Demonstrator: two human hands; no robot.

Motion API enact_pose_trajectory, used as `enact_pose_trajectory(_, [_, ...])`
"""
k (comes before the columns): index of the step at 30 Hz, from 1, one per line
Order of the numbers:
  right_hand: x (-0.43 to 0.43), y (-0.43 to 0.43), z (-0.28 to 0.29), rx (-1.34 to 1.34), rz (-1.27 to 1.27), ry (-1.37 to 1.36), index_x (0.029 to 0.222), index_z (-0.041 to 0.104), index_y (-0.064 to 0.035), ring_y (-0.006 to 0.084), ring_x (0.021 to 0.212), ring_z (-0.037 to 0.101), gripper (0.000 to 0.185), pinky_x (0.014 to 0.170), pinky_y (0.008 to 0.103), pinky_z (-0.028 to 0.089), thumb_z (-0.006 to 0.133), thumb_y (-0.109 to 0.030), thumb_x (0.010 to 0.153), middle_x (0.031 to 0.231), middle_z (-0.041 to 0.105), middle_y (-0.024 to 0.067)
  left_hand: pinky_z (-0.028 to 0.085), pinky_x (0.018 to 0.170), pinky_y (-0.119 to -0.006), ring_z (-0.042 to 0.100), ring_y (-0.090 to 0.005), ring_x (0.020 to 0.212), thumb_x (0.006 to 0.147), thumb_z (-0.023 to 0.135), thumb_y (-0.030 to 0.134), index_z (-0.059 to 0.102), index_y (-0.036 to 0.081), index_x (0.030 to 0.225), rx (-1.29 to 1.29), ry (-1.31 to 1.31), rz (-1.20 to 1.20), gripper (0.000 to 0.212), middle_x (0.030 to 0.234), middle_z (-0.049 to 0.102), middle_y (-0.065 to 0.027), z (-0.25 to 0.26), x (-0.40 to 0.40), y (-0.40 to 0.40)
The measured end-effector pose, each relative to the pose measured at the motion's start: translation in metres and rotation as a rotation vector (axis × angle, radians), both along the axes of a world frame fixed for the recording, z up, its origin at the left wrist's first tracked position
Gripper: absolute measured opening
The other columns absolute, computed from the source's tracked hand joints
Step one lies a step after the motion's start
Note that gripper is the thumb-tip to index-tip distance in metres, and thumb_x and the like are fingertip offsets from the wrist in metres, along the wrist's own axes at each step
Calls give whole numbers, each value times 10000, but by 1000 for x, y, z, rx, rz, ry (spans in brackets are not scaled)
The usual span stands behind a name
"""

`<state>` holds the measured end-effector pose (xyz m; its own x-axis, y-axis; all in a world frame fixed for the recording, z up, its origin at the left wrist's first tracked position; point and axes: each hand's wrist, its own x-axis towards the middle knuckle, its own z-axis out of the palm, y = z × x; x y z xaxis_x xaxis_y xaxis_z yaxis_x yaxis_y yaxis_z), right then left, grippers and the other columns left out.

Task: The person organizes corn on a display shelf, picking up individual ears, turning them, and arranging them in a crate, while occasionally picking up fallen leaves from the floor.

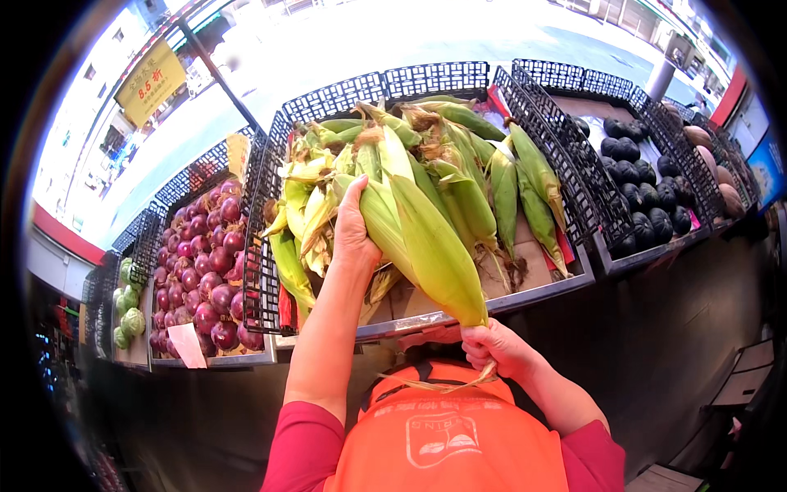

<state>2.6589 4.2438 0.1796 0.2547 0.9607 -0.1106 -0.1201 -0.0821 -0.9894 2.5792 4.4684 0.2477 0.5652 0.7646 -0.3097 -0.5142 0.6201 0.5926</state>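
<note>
An ear of corn in its green husk (430, 246) lies slantwise before me, over a bin edged with black plastic lattice. My left hand (358, 230) grips its upper part from the left side, thumb along the husk. Near my orange apron, my right hand (492, 347) is closed around the ear's lower end, and dry strands of husk hang out below the fist. Behind the ear, a pile of unhusked corn (461, 203) fills much of the bin, some ears with brown silk. Several more green ears (535, 166) lie at the bin's right side.
Red onions (209, 264) fill the bin on the left, with green cabbages (132, 320) beyond them. Dark green squashes (645, 190) lie in the right bin. Black lattice dividers (547, 141) stand between bins. A metal edge (529, 298) runs along the front. A yellow sign (150, 83) hangs at upper left.
</note>
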Motion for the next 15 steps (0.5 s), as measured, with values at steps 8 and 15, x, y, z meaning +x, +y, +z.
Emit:
enact_pose_trajectory(8, [11, -21, 23, -271, -52, -1254, 870, 538, -47, 254, 532, 579, 258, 472, 331, 448, 548, -280, 759, 629, 597, 90, 469, 702, -400, 556, -250, 736, 746, 565, 260, 513, 38, 917, -79, 132, -68, 286, 827, 568, -107, -35, 28, 10])
enact_pose_trajectory(15, [5, -41, -23, -95, 114, 1054, 800, 569, -29, 83, 414, 377, 196, 399, 218, 318, 540, -223, 802, 507, 454, -23, 488, 673, -415, 574, -261, 713, 758, 548, 259, 517, 31, 898, -157, 173, -215, 270, 840, 578, -129, -33, 63, -12])
